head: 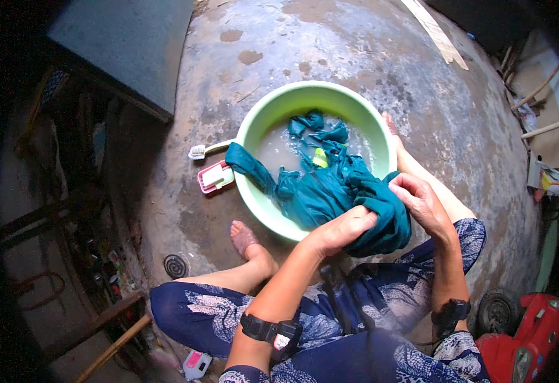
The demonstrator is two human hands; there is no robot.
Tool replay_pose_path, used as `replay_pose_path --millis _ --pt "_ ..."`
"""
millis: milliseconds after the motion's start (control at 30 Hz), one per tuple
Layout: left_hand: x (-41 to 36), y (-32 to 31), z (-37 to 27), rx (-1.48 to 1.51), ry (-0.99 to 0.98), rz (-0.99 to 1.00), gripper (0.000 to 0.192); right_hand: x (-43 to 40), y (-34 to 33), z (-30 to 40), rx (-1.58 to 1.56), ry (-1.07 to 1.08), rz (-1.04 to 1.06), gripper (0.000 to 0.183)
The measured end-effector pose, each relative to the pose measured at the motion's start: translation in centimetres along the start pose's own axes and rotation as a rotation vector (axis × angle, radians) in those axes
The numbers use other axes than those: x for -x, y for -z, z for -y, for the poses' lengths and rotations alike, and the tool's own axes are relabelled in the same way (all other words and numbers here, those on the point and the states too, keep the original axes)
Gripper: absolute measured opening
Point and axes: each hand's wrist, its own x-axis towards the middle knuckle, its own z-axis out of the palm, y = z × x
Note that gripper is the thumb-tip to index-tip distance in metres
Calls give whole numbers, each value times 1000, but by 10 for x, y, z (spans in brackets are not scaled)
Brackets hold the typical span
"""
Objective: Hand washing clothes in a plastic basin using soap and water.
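Observation:
A light green plastic basin with cloudy, sudsy water stands on the floor between my feet. A wet teal garment lies partly in the water, one end draped over the left rim and a bunched part over the near right rim. My left hand grips that bunched part from the left. At its right side, my right hand pinches the cloth between thumb and fingers. A lime-green patch shows among the folds. Outside the left rim are a scrub brush and a pink soap dish holding white soap.
Left of the basin is a grey panel's corner. A round floor drain is near my left knee. A red toy car stands at the lower right. A wooden strip lies on the wet concrete floor at the upper right.

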Motion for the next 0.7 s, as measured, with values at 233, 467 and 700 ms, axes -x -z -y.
replay_pose_path --millis 233,467,700 --pt "3 11 -1 121 -94 -113 52 -20 8 4 21 100 -200 11" --pt "3 36 43 -192 209 -132 47 -126 -128 19 356 466 191 14" --pt "-20 72 158 67 412 -290 50 -228 -259 -60 163 144 4 70"
